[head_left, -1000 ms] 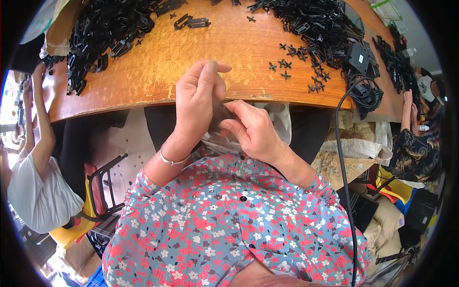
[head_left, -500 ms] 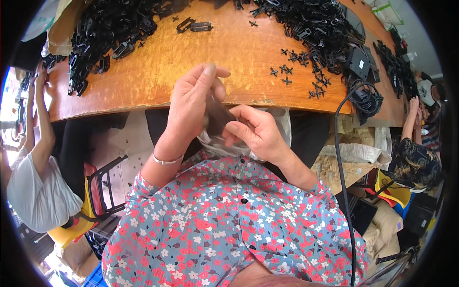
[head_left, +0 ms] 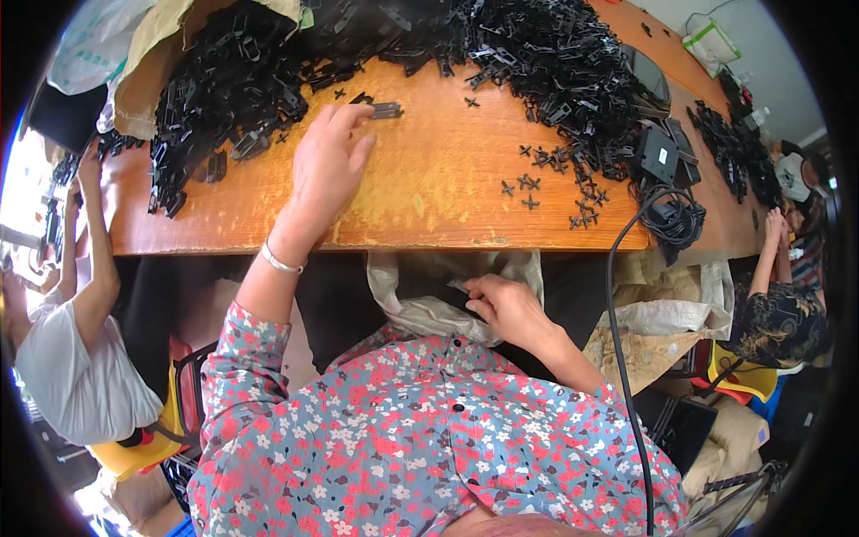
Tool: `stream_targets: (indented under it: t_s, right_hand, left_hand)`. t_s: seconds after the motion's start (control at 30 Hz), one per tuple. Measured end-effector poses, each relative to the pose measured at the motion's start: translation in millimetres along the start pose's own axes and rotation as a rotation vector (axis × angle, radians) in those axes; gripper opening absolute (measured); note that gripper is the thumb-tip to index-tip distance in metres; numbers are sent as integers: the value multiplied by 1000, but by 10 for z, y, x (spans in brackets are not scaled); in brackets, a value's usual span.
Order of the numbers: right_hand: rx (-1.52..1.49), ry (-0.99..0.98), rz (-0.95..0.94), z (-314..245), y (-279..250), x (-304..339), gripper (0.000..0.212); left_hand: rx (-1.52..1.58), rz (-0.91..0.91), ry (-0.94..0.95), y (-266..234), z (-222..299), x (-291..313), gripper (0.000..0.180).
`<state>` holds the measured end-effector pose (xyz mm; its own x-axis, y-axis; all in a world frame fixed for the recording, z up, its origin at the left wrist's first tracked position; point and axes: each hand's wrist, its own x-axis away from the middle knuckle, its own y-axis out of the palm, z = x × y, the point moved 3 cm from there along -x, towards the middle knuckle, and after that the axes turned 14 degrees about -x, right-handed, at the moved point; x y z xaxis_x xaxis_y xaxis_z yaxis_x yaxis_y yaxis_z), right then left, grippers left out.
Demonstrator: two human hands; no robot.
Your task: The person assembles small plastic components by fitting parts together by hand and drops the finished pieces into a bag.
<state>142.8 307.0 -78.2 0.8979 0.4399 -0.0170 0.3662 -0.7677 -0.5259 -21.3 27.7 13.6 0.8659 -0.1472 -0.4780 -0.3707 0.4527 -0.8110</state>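
Observation:
My left hand (head_left: 329, 166) reaches over the wooden table (head_left: 420, 192), its thumb apart from the fingers. Its fingertips are right beside two slim black plastic parts (head_left: 386, 110), partly covering one; a firm grip on either is not visible. Below the table edge, my right hand (head_left: 512, 311) is closed in a pinch in front of a whitish sack (head_left: 385, 277) at my lap. A small greyish tip shows at its fingers, against a dark background, too unclear to name.
Black plastic parts lie in heaps at the back left (head_left: 233, 98) and back right (head_left: 546, 54). Small black cross-shaped pieces (head_left: 528, 182) are scattered at right, near a black box (head_left: 658, 154) and coiled cable (head_left: 671, 215). People sit at either side.
My hands were together at the table edge around a dark elongated part. The left has moved forward to the black parts on the table; the right has lowered to the sack.

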Motion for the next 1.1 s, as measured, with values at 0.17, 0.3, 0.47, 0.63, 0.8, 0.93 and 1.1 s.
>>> stream_targets:
  t_s: [0.17,0.3,0.47,0.63,0.8,0.93,1.1]
  right_hand:
    - [-52,-155,54,-504,-436,-116,13]
    - [139,-229,288,-507,-1002,-365,11]
    - [396,-245,591,-277,-1608,-716,8]
    - [711,-76,580,-102,-1860,-871,15]
    - [804,11,467,-21,-1826,-1054,21]
    - [811,-116,459,-39,-1779,-1173,12]
    - [804,-83,413,-71,-1716,-1237,15]
  left_hand:
    - [-178,20,130,167,27,-249,34]
    - [-274,-1,192,283,37,-340,30]
    - [-334,-2,263,365,15,-428,26]
    - [-278,-11,283,336,91,-362,22]
    - [-235,-24,298,341,118,-351,21]
    - [-182,-22,303,320,175,-329,19]
    - [-152,-6,323,311,153,-314,21]
